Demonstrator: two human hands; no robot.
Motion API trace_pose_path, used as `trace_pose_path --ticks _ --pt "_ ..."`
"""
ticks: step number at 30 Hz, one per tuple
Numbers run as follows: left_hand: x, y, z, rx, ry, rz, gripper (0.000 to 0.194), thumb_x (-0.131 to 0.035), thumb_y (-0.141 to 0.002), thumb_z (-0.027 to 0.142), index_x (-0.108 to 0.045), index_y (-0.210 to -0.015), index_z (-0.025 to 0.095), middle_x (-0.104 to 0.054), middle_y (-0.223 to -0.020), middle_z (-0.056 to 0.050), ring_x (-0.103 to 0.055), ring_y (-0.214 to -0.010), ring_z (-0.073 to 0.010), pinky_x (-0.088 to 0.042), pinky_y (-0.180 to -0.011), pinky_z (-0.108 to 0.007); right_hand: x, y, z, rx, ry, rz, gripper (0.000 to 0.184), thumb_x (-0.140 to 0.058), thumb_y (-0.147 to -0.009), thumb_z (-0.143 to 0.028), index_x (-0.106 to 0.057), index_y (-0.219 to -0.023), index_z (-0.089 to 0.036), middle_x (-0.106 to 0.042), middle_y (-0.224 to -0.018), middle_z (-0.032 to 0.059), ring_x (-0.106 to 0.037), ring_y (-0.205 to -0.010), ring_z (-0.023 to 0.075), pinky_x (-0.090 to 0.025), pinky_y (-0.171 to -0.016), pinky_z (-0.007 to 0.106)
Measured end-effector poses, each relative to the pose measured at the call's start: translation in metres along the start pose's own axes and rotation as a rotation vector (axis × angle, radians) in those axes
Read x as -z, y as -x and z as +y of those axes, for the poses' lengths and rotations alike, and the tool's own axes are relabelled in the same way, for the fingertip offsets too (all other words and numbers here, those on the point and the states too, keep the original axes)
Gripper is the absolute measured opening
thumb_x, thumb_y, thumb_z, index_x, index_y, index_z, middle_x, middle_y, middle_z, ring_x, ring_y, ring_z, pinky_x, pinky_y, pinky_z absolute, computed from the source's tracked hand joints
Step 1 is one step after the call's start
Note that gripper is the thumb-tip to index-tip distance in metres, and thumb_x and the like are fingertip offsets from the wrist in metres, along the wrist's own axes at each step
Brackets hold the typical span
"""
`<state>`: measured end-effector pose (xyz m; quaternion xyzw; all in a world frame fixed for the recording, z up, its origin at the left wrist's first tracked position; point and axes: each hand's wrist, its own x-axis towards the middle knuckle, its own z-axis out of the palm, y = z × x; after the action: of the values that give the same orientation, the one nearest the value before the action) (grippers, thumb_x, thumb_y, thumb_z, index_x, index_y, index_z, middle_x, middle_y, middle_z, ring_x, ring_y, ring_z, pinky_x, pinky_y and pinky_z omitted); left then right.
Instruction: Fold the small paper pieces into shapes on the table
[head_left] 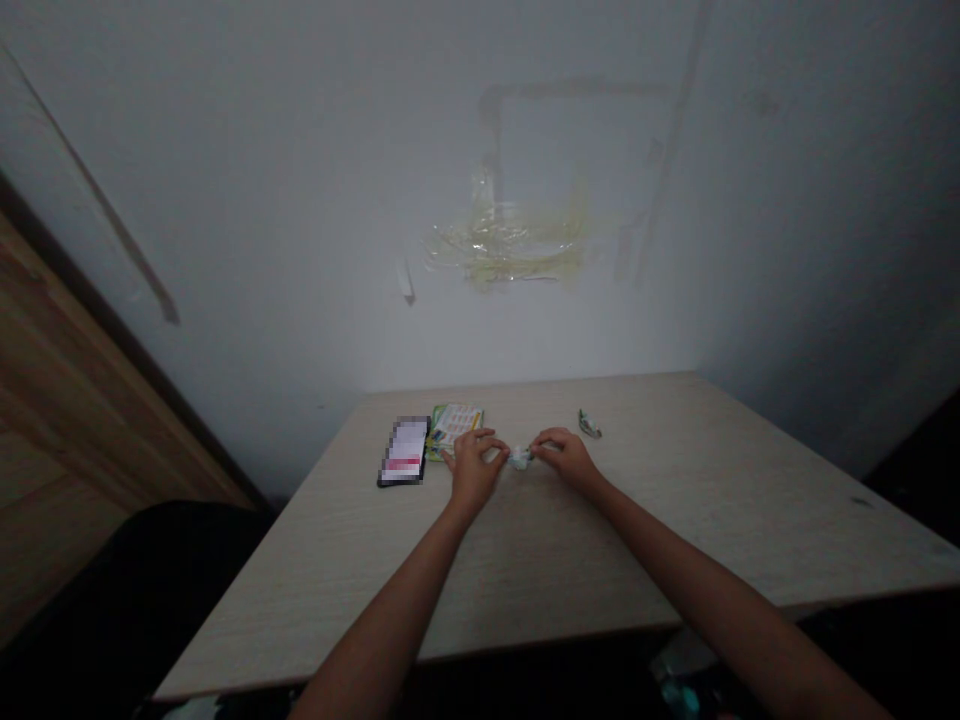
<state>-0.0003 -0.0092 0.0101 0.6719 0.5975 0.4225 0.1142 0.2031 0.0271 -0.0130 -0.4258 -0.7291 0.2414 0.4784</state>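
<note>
Both my arms reach forward over a pale wooden table (675,520). My left hand (474,462) and my right hand (564,455) meet near the table's far middle, fingers pinched on the two ends of a small pale wrapped object (519,459) held between them just above the tabletop. It is too small to name surely; it looks like a wrapped sweet. A second small greenish wrapper (589,423) lies a little beyond my right hand.
A dark phone (404,452) with a lit screen lies left of my left hand, beside a green and yellow packet (452,424). The table stands against a white wall with old tape residue (506,245). A wooden panel (60,420) runs along the left.
</note>
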Motion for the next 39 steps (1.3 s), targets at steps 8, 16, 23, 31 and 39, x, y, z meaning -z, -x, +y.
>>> trace_pose_path --ticks 8,16,23,31,39 --pt "0.002 0.0 0.002 0.032 -0.009 0.018 0.008 -0.062 -0.082 0.028 -0.071 -0.082 0.027 -0.061 -0.124 -0.004 -0.044 -0.125 -0.0286 -0.009 -0.108 -0.071 0.002 -0.003 0.008 -0.001 -0.004 0.063 0.019 -0.066 -0.076 -0.039 -0.071 -0.076 -0.021 -0.072 -0.086 0.0055 -0.063 -0.092 0.0236 -0.042 -0.093 0.038" --pt "0.002 0.0 0.003 0.065 -0.044 0.031 0.01 -0.06 -0.082 0.027 -0.07 -0.083 0.026 -0.059 -0.125 -0.006 -0.044 -0.125 -0.0292 -0.01 -0.109 -0.07 0.001 -0.004 0.01 -0.066 -0.009 0.107 0.022 -0.061 -0.078 -0.039 -0.07 -0.078 -0.019 -0.072 -0.088 0.007 -0.062 -0.094 0.0243 -0.042 -0.093 0.04" --pt "0.002 -0.003 0.004 0.104 -0.062 0.073 0.01 -0.06 -0.083 0.027 -0.07 -0.082 0.024 -0.058 -0.124 -0.007 -0.044 -0.125 -0.0296 -0.016 -0.107 -0.07 -0.001 -0.005 0.01 -0.161 -0.085 0.122 0.023 -0.059 -0.076 -0.039 -0.068 -0.079 -0.018 -0.07 -0.084 0.0057 -0.063 -0.085 0.0222 -0.047 -0.083 0.036" --pt "0.004 0.006 0.002 -0.071 -0.258 -0.051 0.004 -0.07 -0.075 0.03 -0.071 -0.079 0.029 -0.056 -0.126 -0.004 -0.038 -0.129 -0.0294 -0.002 -0.109 -0.07 0.0 0.002 0.004 -0.11 -0.003 0.054 0.014 -0.063 -0.072 -0.03 -0.066 -0.076 -0.017 -0.068 -0.078 0.0038 -0.062 -0.077 0.0191 -0.048 -0.079 0.033" --pt "0.012 0.006 0.009 -0.113 -0.289 -0.101 0.019 -0.07 -0.078 0.035 -0.072 -0.097 0.039 -0.055 -0.13 -0.003 -0.037 -0.129 -0.0306 -0.003 -0.109 -0.071 0.003 0.002 0.005 0.059 0.171 -0.052 0.022 -0.058 -0.08 -0.027 -0.075 -0.093 -0.024 -0.073 -0.089 0.0041 -0.061 -0.094 0.0231 -0.042 -0.09 0.038"
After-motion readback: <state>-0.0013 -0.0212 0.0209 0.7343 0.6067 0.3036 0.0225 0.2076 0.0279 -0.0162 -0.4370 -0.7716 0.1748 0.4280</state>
